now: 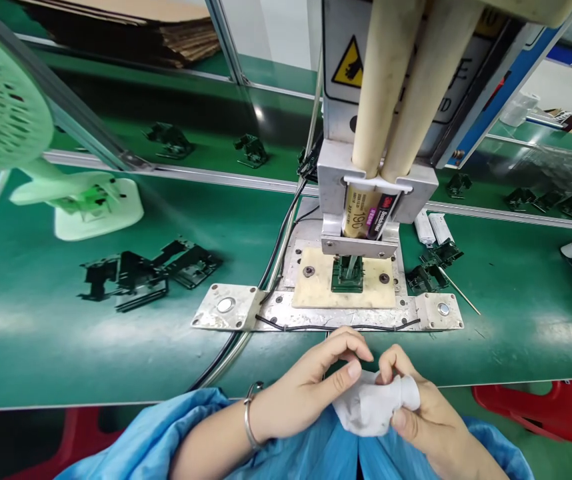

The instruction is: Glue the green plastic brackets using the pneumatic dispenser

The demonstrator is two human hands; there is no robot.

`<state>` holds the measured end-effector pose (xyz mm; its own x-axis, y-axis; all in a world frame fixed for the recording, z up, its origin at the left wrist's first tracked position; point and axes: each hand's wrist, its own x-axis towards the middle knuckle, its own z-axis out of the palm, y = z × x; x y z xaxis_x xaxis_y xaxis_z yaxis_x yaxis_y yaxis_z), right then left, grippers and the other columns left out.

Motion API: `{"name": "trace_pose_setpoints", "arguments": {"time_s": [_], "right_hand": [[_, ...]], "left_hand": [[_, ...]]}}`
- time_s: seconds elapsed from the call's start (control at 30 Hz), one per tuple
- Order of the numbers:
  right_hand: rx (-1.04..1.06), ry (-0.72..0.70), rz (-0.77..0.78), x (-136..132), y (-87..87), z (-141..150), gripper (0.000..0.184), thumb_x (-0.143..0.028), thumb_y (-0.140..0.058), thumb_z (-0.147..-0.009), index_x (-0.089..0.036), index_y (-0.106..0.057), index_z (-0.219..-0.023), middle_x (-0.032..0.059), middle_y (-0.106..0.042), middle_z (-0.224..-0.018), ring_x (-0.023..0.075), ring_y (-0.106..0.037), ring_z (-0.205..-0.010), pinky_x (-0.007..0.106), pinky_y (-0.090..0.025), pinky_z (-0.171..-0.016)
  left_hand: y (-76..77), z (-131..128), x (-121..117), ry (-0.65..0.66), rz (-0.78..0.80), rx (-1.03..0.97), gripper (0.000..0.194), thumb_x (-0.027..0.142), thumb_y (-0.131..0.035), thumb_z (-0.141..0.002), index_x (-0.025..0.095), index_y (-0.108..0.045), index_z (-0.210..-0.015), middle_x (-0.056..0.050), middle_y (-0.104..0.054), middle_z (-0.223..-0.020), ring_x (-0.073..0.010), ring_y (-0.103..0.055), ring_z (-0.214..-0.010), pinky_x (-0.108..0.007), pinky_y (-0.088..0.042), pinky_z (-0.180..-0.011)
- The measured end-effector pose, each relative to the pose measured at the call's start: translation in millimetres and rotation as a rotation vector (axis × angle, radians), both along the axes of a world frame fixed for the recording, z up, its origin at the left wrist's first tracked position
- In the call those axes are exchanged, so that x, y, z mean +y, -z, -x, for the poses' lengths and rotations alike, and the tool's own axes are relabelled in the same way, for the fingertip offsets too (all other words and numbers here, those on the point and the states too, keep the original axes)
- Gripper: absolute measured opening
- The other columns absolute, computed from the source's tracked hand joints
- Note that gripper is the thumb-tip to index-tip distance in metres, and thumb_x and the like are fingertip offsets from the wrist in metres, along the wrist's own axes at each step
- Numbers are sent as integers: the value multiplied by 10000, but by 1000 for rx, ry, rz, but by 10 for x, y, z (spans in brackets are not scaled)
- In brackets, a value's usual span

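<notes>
My left hand [311,387] and my right hand [416,410] meet just below the front edge of the green table [116,347]. Both pinch a small crumpled white cloth [373,403] between their fingers. A metal bracelet [250,417] circles my left wrist, and blue sleeves cover my arms. Straight ahead stands a glue dispensing fixture [371,207] holding a twin adhesive cartridge [366,213] over a beige plate [316,283]. A small dark part [347,275] sits in the plate under the nozzle.
Black plastic parts [146,270] lie in a pile at the left, more [433,267] right of the fixture beside a thin rod [459,292]. A green fan [1,113] stands far left. Cables [276,260] run down to the table edge. A red stool [556,410] stands lower right.
</notes>
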<state>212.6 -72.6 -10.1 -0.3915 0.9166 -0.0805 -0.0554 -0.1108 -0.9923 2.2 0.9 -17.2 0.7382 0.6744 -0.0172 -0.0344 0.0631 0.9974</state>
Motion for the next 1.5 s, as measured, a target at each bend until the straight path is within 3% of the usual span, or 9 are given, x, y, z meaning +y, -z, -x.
{"name": "trace_pose_setpoints", "arguments": {"time_s": [0.13,0.37,0.73,0.9,1.07,1.13,1.27,1.37,1.5], "right_hand": [[-94,-23,-1,5,-56,32,426,-613,-549,-957,-201,-627,-884,91,-323,-1202,263,-435,-1037,370,-440,-890],[77,169,98,12,77,38,369,-517,-517,-1007,-194,-668,-910,56,-447,-936,206,-464,-823,318,-427,-768],[237,-76,385,104,44,204,485,-599,-776,-790,-139,-635,-853,-23,-400,-678,112,-286,-618,246,-232,-553],[-289,287,-163,72,29,150,148,-321,-655,-893,-201,-712,-828,11,-512,-711,168,-457,-632,288,-372,-602],[-635,905,-672,-123,-56,-30,200,-180,-758,-782,-282,-688,-940,52,-539,-862,241,-522,-783,354,-438,-699],[-427,664,-456,-193,-66,-55,77,-294,-745,-854,-265,-674,-866,42,-539,-747,210,-504,-667,312,-416,-579],[179,-33,305,-161,19,116,720,-792,-423,-919,-155,-705,-735,85,-588,-630,176,-527,-547,252,-381,-466],[512,41,585,-44,98,306,721,-806,-469,-884,-134,-678,-731,80,-604,-655,186,-566,-601,253,-437,-524],[583,312,557,32,107,373,350,-497,-773,-816,-172,-671,-898,33,-642,-767,195,-598,-729,309,-502,-748]], "left_hand": [[8,-52,-3,180,-70,-3,427,602,-510,-941,192,-627,-949,-69,-526,-991,-210,-519,-944,-351,-457,-855],[63,-19,-101,-240,92,-78,336,502,-522,-978,183,-533,-870,4,-516,-755,-129,-480,-674,-244,-408,-631],[-39,2,-87,-262,153,-40,377,540,-579,-935,180,-538,-831,51,-445,-634,-89,-378,-535,-200,-335,-494],[-137,118,-89,-236,-369,-71,44,186,-629,-907,209,-594,-920,-8,-564,-751,-128,-518,-624,-235,-453,-569],[-186,179,-111,-294,-995,-60,319,-29,-532,-797,202,-632,-993,-30,-571,-709,-169,-559,-621,-302,-505,-582],[-176,168,-120,-330,-1044,-34,330,-11,-544,-807,205,-639,-1038,-33,-601,-705,-172,-579,-600,-303,-504,-551],[-186,118,-116,-155,-1094,-82,220,67,-586,-883,194,-661,-1046,-49,-715,-717,-184,-638,-575,-313,-525,-524],[-213,85,-111,79,-1178,-142,133,108,-579,-910,140,-698,-961,-75,-762,-731,-203,-650,-569,-339,-550,-537],[-230,52,-118,272,-1174,-57,131,104,-599,-892,148,-718,-926,-83,-781,-802,-218,-651,-637,-358,-584,-634]]}}
